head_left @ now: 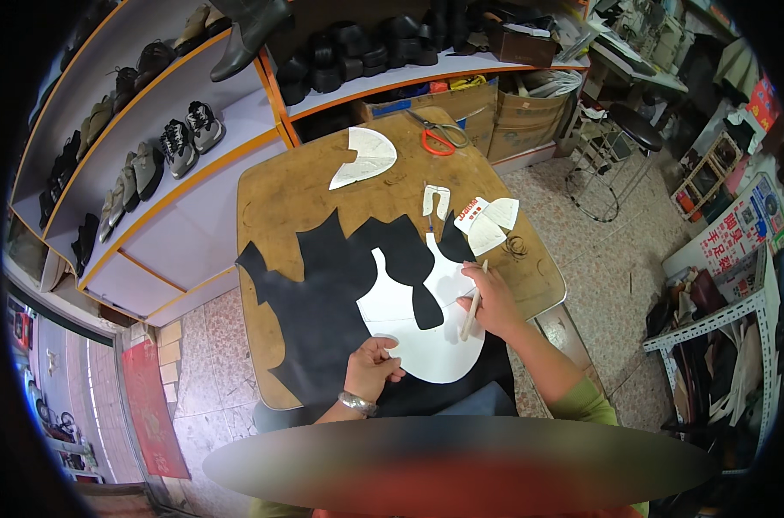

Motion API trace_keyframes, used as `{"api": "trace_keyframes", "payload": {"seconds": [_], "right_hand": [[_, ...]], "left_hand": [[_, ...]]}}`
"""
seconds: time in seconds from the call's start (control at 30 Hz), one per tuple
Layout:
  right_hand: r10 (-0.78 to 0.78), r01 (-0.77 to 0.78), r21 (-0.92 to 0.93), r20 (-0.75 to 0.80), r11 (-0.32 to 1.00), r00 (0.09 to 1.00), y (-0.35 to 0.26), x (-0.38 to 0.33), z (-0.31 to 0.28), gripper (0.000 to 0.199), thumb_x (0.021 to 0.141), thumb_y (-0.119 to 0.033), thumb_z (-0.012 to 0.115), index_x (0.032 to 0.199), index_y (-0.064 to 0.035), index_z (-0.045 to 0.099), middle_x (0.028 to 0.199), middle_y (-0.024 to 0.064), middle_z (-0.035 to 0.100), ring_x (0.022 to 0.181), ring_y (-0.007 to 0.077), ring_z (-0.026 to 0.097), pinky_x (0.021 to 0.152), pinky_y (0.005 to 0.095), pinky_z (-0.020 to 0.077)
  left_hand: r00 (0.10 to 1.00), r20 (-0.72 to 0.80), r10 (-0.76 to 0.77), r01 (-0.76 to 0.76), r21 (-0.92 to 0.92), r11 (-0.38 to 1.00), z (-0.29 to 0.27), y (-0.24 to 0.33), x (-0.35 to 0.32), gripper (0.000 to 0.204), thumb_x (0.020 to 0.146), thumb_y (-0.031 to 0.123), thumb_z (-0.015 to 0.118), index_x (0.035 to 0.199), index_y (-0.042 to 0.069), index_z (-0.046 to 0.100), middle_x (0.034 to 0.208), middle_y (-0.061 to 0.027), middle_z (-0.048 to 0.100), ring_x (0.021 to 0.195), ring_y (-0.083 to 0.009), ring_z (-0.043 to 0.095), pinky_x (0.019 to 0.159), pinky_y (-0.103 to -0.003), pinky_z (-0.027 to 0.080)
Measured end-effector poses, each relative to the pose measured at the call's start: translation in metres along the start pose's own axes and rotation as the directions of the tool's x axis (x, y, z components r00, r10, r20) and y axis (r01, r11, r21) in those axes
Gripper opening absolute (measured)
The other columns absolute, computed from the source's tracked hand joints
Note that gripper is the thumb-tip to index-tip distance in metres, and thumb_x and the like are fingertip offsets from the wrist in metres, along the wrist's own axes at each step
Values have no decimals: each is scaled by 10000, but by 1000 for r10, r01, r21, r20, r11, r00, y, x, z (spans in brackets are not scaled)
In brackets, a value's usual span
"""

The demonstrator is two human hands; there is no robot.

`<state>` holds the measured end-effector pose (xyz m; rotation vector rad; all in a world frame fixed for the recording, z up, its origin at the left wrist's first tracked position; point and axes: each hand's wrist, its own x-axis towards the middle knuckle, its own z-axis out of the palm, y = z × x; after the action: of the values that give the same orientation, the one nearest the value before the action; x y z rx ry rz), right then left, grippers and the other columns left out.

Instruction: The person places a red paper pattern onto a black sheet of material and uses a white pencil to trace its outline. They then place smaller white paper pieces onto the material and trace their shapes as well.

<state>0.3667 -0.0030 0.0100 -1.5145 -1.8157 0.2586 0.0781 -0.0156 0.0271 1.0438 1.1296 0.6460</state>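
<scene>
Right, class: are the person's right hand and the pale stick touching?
Touching. The head view shows the pale stick held in the grip of the right hand, its lower end over the white template.

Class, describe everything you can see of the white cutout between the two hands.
The white cutout looks like thin, stiff card: two upward prongs, a deep notch between them, a rounded bottom and faint thin lines. It lies over a black sheet, which shows through the notch. The left hand pinches its lower left edge; the right hand, holding a pale stick, is at its right side.
</scene>
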Motion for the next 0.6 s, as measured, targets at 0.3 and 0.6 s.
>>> {"api": "trace_keyframes", "payload": {"seconds": [0.3, 0.6], "right_hand": [[45, -42, 45, -74, 998, 996, 0, -13, -2, 522, 751, -111, 789, 1210, -38, 551, 1279, 171, 603, 1134, 398, 551, 962, 471, 464], [-45, 42, -66, -48, 997, 998, -3, -19, -4, 525, 748, -137, 790, 1208, -42, 557, 1275, 149, 614, 1134, 379, 561, 957, 466, 468]], "left_hand": [[999, 35, 3, -4, 27, 1000, 8, 4, -3, 246, 870, -61, 655, 1106, -11, 608, 761, -23, 626, 622, -115, 664, 553, -209, 521], [999, 24, -29, 27, 50, 998, 8, 2, -15, 236, 880, -59, 650, 1106, -9, 607, 760, -23, 631, 630, -116, 672, 551, -209, 521]]}}
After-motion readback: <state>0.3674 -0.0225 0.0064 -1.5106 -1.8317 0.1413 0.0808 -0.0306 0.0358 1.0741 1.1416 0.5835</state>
